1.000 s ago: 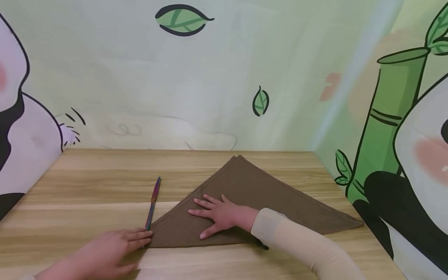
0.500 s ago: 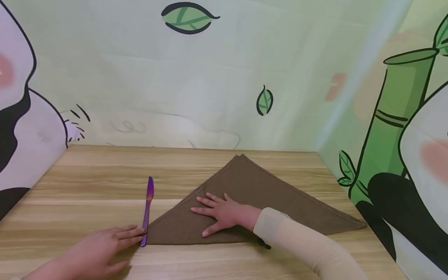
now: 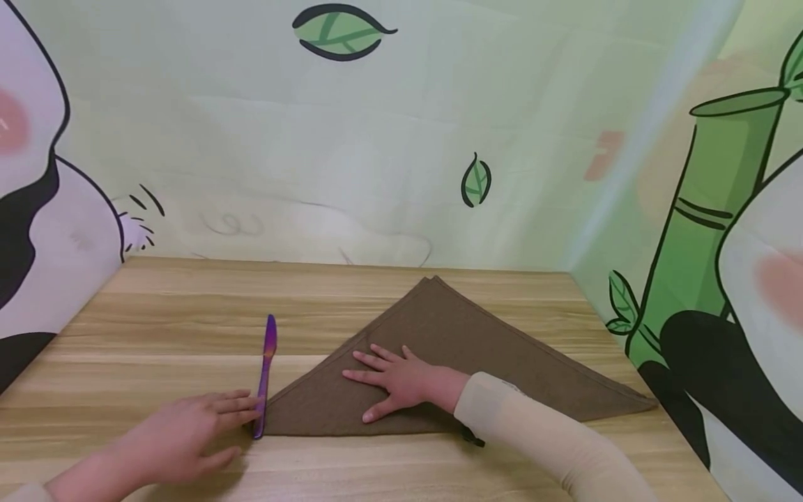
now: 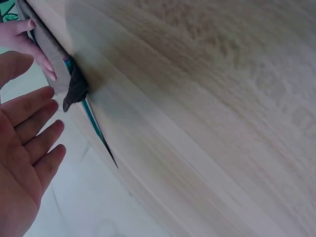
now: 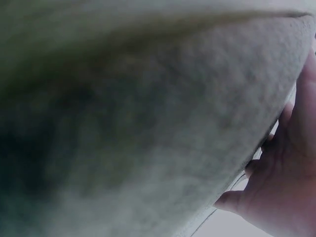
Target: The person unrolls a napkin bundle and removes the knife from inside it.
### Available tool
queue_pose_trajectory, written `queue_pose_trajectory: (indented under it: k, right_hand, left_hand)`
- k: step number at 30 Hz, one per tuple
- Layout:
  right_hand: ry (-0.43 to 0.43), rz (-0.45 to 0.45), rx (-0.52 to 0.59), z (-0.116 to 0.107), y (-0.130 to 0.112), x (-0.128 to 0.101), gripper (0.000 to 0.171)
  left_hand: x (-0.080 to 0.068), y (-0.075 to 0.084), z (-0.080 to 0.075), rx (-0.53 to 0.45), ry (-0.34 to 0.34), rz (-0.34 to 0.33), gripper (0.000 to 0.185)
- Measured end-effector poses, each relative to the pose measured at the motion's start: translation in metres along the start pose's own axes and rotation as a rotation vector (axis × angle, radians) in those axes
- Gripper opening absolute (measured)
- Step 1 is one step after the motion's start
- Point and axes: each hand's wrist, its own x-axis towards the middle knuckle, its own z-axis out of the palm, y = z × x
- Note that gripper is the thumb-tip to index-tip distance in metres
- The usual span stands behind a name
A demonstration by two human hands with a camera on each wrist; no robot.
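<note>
A brown cloth napkin [image 3: 452,335] lies on the table as a triangle, its peak pointing away. My right hand [image 3: 398,380] rests on its left part with the fingers spread. At the napkin's left corner lies a shiny purple table knife [image 3: 268,355], blade away from me. My left hand [image 3: 194,436] is beside the knife's handle, fingers extended; whether the fingertips touch it I cannot tell. In the left wrist view the left palm [image 4: 22,153] faces the camera with nothing held, near the napkin's corner [image 4: 76,89] and the knife [image 4: 96,126].
The wooden table [image 3: 188,321] reaches back to a wall [image 3: 376,139] printed with leaves. A bamboo print [image 3: 696,209] covers the right side. Something small and black [image 3: 472,438] shows under the right wrist at the napkin's lower edge.
The knife has turned from leaning rightward to nearly straight and shifted a little left. My left fingers have come off its handle end. My right hand has stayed on the napkin.
</note>
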Motion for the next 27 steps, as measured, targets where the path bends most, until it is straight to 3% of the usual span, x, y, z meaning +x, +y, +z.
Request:
queue_pose_trajectory:
  k: [8,14,20,22,27]
  right_hand:
    - [0.001,0.004,0.005,0.000,0.000,0.000,0.081]
    - [-0.003,-0.004,0.010,0.000,0.001,0.001,0.081]
    - [-0.006,-0.005,0.013,-0.001,-0.001,0.001,0.081]
    - [-0.005,-0.004,0.013,-0.001,-0.002,0.001,0.081]
    - [-0.004,0.003,0.010,0.000,-0.002,0.000,0.081]
  left_hand:
    - [-0.012,-0.007,0.002,0.000,-0.062,-0.076,0.044]
    - [-0.018,-0.010,0.007,-0.049,-0.139,-0.126,0.048]
    - [-0.020,-0.010,0.008,-0.099,-0.164,-0.169,0.048]
    - [-0.019,-0.012,0.007,-0.157,-0.141,-0.186,0.044]
    - [-0.013,-0.022,0.002,-0.327,0.009,-0.282,0.028]
